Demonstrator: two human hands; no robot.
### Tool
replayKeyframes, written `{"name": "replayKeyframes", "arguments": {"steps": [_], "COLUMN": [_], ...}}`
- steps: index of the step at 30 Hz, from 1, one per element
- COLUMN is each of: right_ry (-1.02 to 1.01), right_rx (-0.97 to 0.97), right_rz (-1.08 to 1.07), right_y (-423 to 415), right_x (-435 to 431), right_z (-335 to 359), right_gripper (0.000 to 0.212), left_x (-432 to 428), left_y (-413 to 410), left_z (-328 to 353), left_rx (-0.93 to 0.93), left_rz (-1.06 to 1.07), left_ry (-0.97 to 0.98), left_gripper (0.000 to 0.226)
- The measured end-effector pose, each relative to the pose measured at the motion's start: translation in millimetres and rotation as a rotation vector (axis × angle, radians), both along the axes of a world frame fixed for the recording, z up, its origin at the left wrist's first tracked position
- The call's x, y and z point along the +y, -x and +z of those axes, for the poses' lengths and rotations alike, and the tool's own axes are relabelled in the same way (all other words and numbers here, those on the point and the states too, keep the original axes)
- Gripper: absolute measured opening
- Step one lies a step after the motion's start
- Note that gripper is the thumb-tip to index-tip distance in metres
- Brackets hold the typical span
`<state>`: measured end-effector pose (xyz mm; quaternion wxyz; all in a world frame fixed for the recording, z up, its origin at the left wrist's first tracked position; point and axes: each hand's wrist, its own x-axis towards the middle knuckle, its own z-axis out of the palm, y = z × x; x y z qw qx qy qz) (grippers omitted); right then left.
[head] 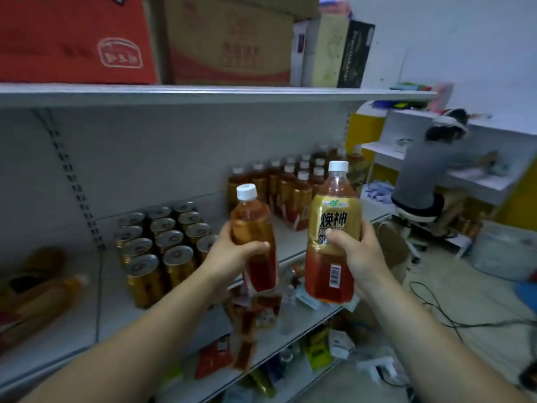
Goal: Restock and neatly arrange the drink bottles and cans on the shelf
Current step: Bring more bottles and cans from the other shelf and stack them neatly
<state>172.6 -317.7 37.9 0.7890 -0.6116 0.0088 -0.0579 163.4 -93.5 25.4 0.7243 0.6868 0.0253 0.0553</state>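
**Two tea btls in hand, headed for the shelf row**

Nearest: left hand (232, 251) clenched around a tea bottle (255, 239), fingers wrapped at mid-body, btl tilted slightly, label side turned away. Right hand (357, 254) grasping a second tea bottle (331, 239), thumb across the gold label, btl upright, barcode facing camera. Both held in air in front of the middle shelf (290, 254), not yet set down.

Doing the step well, prob.: carry each btl to the open front edge of the bottle group (293, 193) at rear right, set base flat, slide back till touching the neighbour, keep columns straight. Rotate so gold label fronts outward; the left one likely needs a twist first. One at a time w/ a steady base is safer, since tall narrow btls could tip and knock the row. Avoid brushing the cans.

Materials/shapes: btls are clear thin plastic, amber-to-red liquid inside, white ribbed screw caps, glossy shrink-sleeve labels, waisted body w/ faceted base; likely slick, slightly squeezable. Just left of the hands, gold cans (165, 239) in a tidy block, metal, silvery pull-tab tops, rigid cylinders. Shelf is painted grey-white sheet metal, smooth, perforated uprights behind. Far left, some bottles lying on their sides, blurred. Lower shelf cluttered w/ small packets, too blurred to id. Overhead, cardboard cartons (229, 39) on the top shelf.
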Motion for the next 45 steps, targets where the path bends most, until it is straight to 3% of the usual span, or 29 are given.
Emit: {"name": "replayKeyframes", "arguments": {"steps": [3, 6, 14, 19, 23, 27, 31, 36, 41, 45], "right_ry": [0.039, 0.073, 0.242, 0.343, 0.359, 0.455, 0.456, 0.435, 0.428, 0.426], "right_rx": [0.004, 0.003, -0.033, -0.089, -0.146, -0.174, -0.167, -0.25, -0.299, -0.281], "right_rz": [-0.026, -0.064, -0.137, -0.171, -0.136, -0.141, -0.059, 0.203, 0.256, 0.204], "right_y": [-19, -45, -140, -199, -234, -266, -293, -307, -316, -321], "right_x": [-28, -41, -57, -63, -69, -88, -108, -136, -147, -150], "right_z": [-4, -12, -34, -53, -69, -86, -97, -94, -91, -93], "right_gripper": [0.06, 0.064, 0.086, 0.09, 0.085, 0.092, 0.111, 0.113, 0.112, 0.11], "left_x": [-26, -39, -38, -42, -55, -71, -83, -85, -88, -75], "left_y": [-31, -65, -166, -212, -233, -250, -256, -251, -265, -288], "left_z": [-12, -24, -59, -77, -81, -82, -84, -80, -79, -80], "left_rx": [0.041, 0.07, 0.111, 0.076, 0.03, -0.015, 0.024, 0.118, 0.093, 0.078], "left_rz": [-0.028, -0.013, 0.06, 0.14, 0.183, 0.29, 0.394, 0.339, 0.511, 0.485], "left_ry": [-0.049, -0.083, -0.15, -0.16, -0.16, -0.236, -0.233, -0.288, -0.319, -0.272], "left_gripper": [0.059, 0.07, 0.072, 0.059, 0.068, 0.063, 0.07, 0.097, 0.089, 0.09]}}
